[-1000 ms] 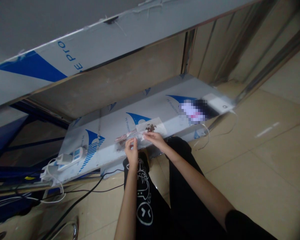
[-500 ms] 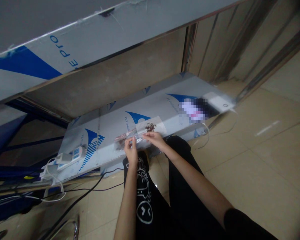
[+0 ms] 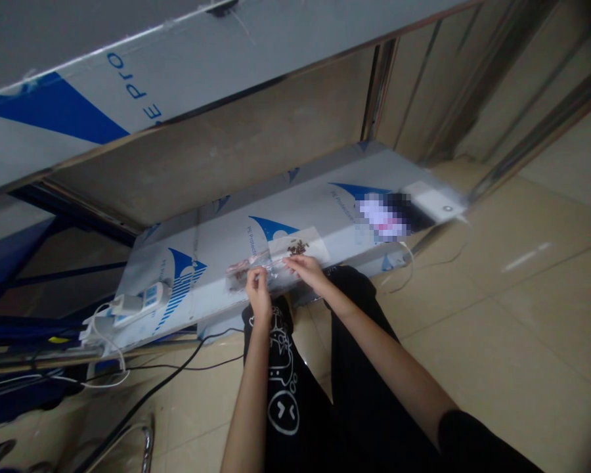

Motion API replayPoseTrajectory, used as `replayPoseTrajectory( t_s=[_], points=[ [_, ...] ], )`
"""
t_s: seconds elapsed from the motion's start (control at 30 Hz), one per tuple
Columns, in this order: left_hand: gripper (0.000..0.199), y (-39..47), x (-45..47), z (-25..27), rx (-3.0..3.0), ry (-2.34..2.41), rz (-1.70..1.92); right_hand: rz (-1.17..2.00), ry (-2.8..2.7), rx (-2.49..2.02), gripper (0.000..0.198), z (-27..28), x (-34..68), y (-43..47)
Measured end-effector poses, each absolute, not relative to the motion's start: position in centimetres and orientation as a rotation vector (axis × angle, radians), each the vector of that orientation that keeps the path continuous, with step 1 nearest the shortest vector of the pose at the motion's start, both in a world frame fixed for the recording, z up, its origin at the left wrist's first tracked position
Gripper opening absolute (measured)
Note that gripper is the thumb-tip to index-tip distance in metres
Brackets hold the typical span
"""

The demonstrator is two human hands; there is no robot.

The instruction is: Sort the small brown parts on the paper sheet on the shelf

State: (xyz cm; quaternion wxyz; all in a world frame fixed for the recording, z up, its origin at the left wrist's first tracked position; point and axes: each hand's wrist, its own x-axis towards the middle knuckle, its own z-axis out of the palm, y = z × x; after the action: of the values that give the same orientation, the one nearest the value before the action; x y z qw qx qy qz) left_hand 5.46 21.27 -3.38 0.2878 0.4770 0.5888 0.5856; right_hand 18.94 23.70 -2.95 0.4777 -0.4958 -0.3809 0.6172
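Observation:
Over the front edge of the low shelf, my left hand has its fingers pinched at a clear plastic bag. To its right, my right hand pinches the bag's other side, thumb and fingers together. Several small dark-brown pieces, screw-like but too blurred to be sure, lie in a heap on a white sheet just beyond my right fingers. Left of the bag rests a clear packet with reddish-brown contents, partly blurred; I cannot tell whether it joins the bag in my hands.
The low shelf wears printed protective film. A phone with a blurred screen lies at the right, by a white box-like object. At the left end sits a power strip with cables. An upper panel overhangs behind.
Both hands stay at the plastic bag with only slight finger movement. The camera view has shifted a little; the heap of pieces looks the same.

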Motion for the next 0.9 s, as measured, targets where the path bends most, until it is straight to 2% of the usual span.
replayPoseTrajectory(
  t_s=[0.9],
  points=[
    [0.016, 21.3, 5.7, -3.1, 1.371, 1.603, 1.498, 1.423, -1.049, -1.12, 0.023, -3.5, 18.6, 23.9]
  ],
)
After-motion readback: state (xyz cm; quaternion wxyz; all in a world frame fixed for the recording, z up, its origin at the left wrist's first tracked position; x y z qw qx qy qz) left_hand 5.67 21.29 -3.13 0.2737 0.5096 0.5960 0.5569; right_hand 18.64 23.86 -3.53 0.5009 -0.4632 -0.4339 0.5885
